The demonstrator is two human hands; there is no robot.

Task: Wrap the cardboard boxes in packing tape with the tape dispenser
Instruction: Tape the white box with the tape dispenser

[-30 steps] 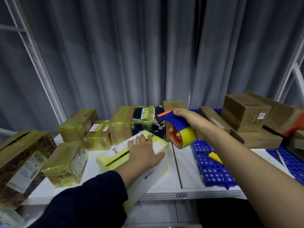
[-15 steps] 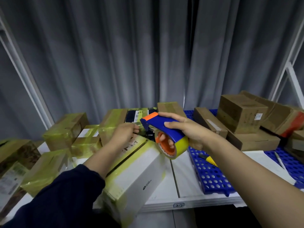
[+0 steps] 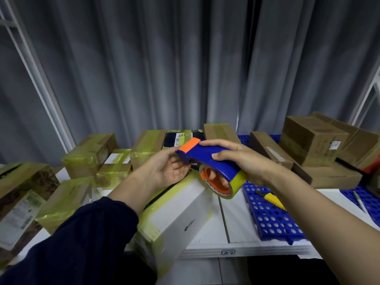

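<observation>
Tape dispenser held in the air just above the far end of the white box, nose pointing left. White box lying tilted at the front of the surface, near corner hanging past the edge, yellowish tape already banded round its ends and along one long side.

Risks first, as judged from here:
- Could slide off the front edge, since neither hand presses the white box down (left forearm passes over it, contact not clear).
- Could lose the free tape end back onto the tape roll, or fold it onto itself, if pulled at a slant.
- Could snag skin on the cutter at the nose, given how close the left hand sits to it.

Pose next:
- Right hand wrapped round the blue body, thumb on the near side, fingers curled over the top, lower ones hooked inside the orange core. Wrist level, forearm coming in from lower right.
- Left hand palm up and cupped at the orange-tipped nose, tips hidden behind it; cannot tell whether pinching the tape end or only touching.

Wrapped boxes at far left, plain brown boxes at far right.
</observation>
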